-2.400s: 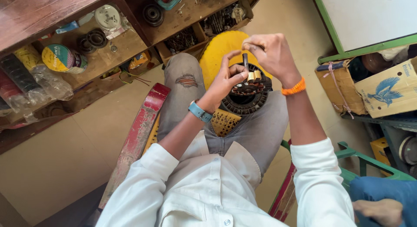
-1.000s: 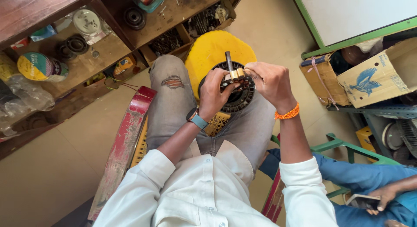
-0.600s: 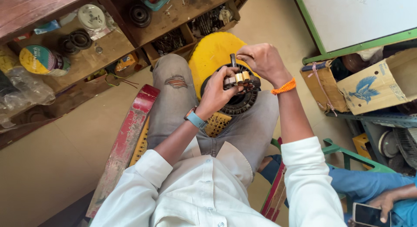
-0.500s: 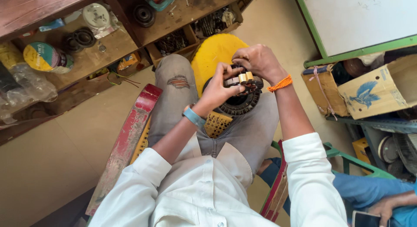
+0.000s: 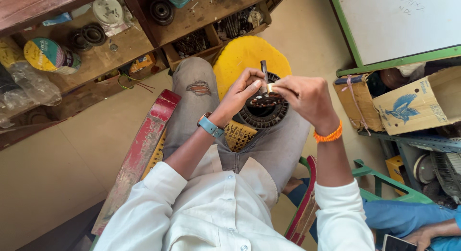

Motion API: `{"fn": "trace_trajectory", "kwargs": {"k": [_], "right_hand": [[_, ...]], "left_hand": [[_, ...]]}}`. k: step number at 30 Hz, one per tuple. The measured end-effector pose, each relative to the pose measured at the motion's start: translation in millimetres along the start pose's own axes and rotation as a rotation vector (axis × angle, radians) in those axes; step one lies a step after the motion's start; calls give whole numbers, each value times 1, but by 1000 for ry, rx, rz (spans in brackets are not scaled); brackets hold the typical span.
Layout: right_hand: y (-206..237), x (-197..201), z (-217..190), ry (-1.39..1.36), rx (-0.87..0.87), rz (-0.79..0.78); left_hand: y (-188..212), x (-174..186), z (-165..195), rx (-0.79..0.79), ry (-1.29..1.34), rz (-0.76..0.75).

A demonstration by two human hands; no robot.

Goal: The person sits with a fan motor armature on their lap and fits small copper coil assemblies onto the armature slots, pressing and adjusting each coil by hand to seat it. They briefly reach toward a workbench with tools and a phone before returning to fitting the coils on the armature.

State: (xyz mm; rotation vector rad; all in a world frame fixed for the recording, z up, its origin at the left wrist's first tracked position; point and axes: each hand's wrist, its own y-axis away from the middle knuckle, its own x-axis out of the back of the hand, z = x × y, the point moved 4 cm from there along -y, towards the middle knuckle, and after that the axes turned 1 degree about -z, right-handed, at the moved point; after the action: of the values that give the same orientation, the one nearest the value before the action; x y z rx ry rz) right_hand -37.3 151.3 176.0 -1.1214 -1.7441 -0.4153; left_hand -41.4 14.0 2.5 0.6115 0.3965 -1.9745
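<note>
two hands: a small dark wound part [image 5: 265,99] is held between them, above the lap.
wound part: it is seen just over a black ribbed round part [image 5: 261,114] that rests on the person's thigh, with a thin dark shaft [image 5: 264,71] standing up from it.
left hand [image 5: 237,95]: its grip is clenched on the near-left edge of the small dark wound part, fingers curled over it; a blue watch band [image 5: 210,126] is worn on the wrist.
right hand [image 5: 307,97]: its grip is pinched shut on a small pale piece [image 5: 270,88] at the top of the wound part; an orange thread band [image 5: 328,135] is worn on the wrist.
lap: grey torn jeans [image 5: 201,90] are worn, and a yellow woven seat [image 5: 240,136] is seen under the thigh.
beyond the knees: a yellow round stool [image 5: 240,56] is stood just behind the black ribbed part.
left side: a red worn plank [image 5: 144,150] is laid slantwise beside the leg.
shelf [image 5: 120,49]: a wooden shelf is set at the top, carrying a round tin [image 5: 45,54], black rings [image 5: 89,34] and a clear plastic bag [image 5: 26,88].
right side: a cardboard box [image 5: 418,104] and a green-framed white board [image 5: 398,25] are seen well apart from the hands.
bottom right: another person's blue sleeve [image 5: 408,220] is partly in view.
</note>
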Motion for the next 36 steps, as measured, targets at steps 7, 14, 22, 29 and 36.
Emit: {"fn": "trace_trajectory", "kwargs": {"k": [7,14,22,29,36], "right_hand": [[66,-39,6,2,-87,29],[106,-41,39,-40,-175,144],[41,-11,44,-48,-45,206],[17,-5,35,-58,4,133],[17,-7,47,-79,-26,144]], "left_hand": [[7,-19,27,-26,-427,125],[16,-38,38,-262,-801,271],[19,-40,36,-373,-887,329],[23,-44,42,-436,-885,353],[27,-44,43,-461,-871,373]]}}
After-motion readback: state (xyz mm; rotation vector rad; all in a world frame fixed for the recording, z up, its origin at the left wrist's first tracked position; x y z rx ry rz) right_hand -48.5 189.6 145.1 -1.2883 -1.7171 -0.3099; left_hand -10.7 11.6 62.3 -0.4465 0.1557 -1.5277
